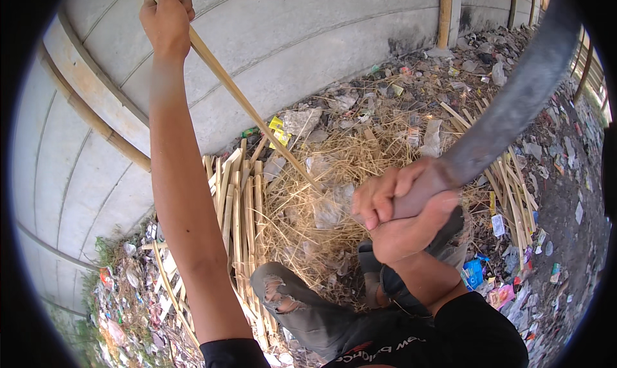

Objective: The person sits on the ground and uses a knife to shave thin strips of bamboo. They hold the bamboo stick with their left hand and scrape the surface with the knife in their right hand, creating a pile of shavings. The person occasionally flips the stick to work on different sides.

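My left hand [168, 22] is raised at the upper left, its fingers wrapped around the upper part of a long, thin bamboo strip [244, 99]. The strip slants down to the right, its lower end by a heap of pale bamboo shavings [302, 220]. In front of my body, my right hand [405, 223] is closed around the handle of a machete. The dark, curved machete blade [514, 101] points up to the right, close to the camera and somewhat blurred. Split bamboo strips [247, 207] lie side by side near my left knee.
More split strips [514, 204] lie on the right. A pale panel wall [308, 40] rises behind the shavings, with a bamboo pole [96, 114] leaning at its left. Litter [132, 297] covers much of the ground. My bent knee [283, 297] is close to the strips.
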Action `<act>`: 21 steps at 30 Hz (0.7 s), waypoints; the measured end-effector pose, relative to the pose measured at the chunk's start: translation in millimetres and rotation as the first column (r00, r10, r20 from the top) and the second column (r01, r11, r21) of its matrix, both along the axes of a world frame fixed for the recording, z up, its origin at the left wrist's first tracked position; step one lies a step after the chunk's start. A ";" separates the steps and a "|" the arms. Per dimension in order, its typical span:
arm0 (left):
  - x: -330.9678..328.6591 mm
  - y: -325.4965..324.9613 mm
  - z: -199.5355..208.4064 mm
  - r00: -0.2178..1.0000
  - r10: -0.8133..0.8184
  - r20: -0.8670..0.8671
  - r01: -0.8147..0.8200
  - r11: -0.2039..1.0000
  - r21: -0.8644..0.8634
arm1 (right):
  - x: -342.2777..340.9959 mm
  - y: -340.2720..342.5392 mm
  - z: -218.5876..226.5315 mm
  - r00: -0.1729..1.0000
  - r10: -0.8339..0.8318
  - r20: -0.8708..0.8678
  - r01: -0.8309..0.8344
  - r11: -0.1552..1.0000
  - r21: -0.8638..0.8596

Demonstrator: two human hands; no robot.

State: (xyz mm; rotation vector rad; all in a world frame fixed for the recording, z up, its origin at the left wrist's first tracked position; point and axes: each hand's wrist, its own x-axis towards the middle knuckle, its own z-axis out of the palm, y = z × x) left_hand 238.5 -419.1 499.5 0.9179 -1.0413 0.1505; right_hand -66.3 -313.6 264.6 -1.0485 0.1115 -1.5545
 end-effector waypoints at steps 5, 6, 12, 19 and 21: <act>5.7 -5.5 4.6 0.998 0.020 -0.060 -0.021 1.000 -0.019 | 4.6 16.5 -157.8 0.649 0.636 -0.417 -0.014 0.558 0.829; 8.4 -7.4 7.6 0.999 -0.032 -0.042 0.031 0.999 -0.016 | -2.7 3.9 -160.3 0.689 0.575 -0.441 0.008 0.602 0.798; 7.7 3.4 -0.6 0.998 -0.069 -0.016 0.069 0.998 0.000 | -21.2 -44.4 3.9 0.988 0.106 -0.116 -0.072 0.961 0.267; 6.0 -4.1 6.3 0.987 -0.159 -0.016 0.159 0.987 0.008 | 13.5 29.9 -161.3 0.694 0.502 -0.516 -0.153 0.803 0.576; 4.7 -3.1 -1.3 0.987 -0.163 -0.012 0.163 0.986 0.017 | -2.0 30.5 -183.2 0.643 0.681 -0.351 -0.046 0.491 0.870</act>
